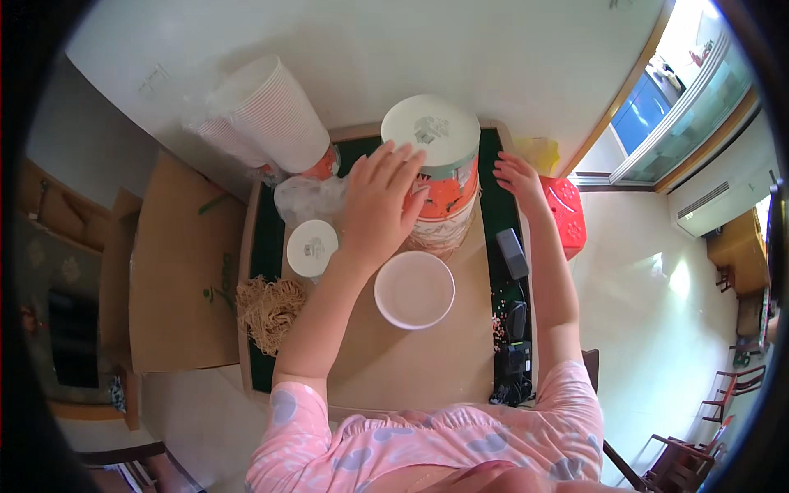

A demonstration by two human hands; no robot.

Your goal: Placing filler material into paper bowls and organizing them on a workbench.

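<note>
White cup stack (436,177) touches left hand (380,205).

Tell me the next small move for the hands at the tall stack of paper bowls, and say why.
Probably close the left hand round the tall stack of orange-printed paper bowls and lift the top one off. That hand lies open against the stack's side, the right hand rests on the green-edged table beside it, and an empty white round bowl already sits in front.

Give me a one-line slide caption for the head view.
Left hand on a tall stack of paper bowls, right hand just past it, an open white bowl in front on the table.
</note>
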